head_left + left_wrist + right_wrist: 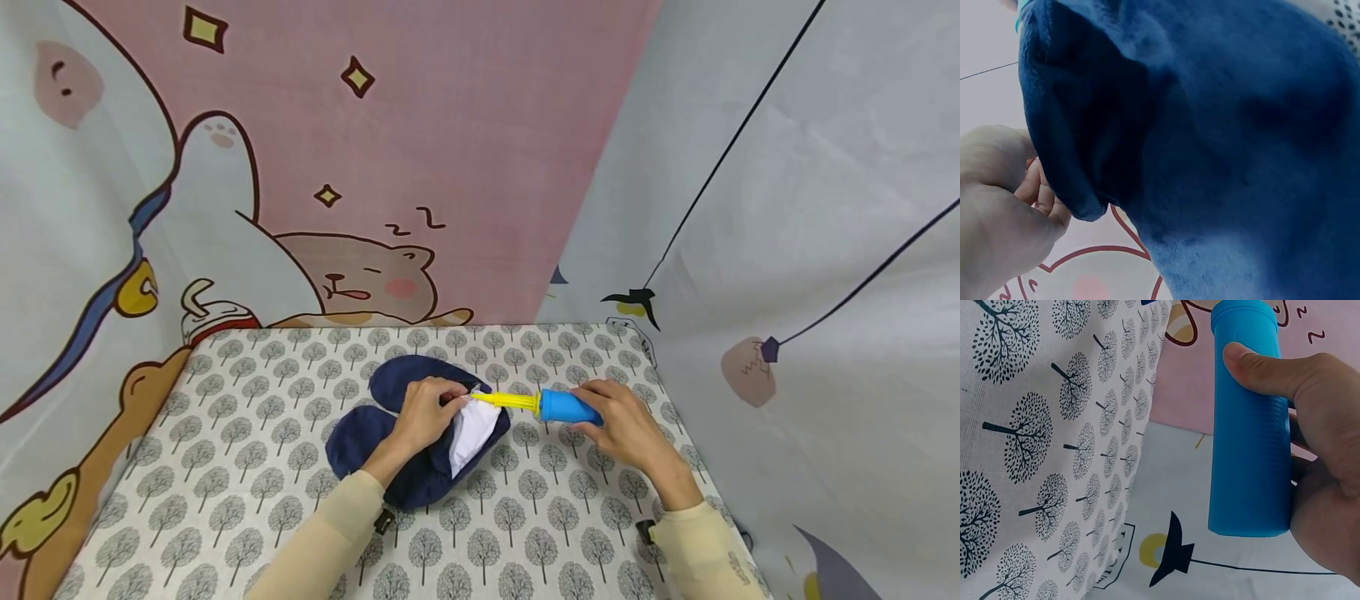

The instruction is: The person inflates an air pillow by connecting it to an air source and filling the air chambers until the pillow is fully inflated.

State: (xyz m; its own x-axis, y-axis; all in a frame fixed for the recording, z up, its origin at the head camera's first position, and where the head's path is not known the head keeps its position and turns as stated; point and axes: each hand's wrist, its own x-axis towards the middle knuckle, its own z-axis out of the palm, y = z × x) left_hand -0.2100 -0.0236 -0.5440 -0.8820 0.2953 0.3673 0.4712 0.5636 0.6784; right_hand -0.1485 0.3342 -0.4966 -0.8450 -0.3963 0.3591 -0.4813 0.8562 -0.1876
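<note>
A navy plush U-shaped neck pillow (352, 437) lies on the table, its cover parted at the right end so that a white inner bladder (474, 433) shows. My left hand (420, 414) pinches the bladder's edge where the tip of a hand air pump meets it. The valve itself is too small to make out. In my right hand (626, 425) is that pump's blue barrel (1249, 444), with the thumb along one side and fingers around the other. Its yellow front part (516, 401) points left at the left fingertips. Navy fabric (1229, 137) fills much of the left wrist view and hides the pinch.
A table covered with tree-print cloth (247, 454) bears the pillow. Cartoon-print curtains hang at the back (465, 150) and at the right side (825, 275), close to the table's edges.
</note>
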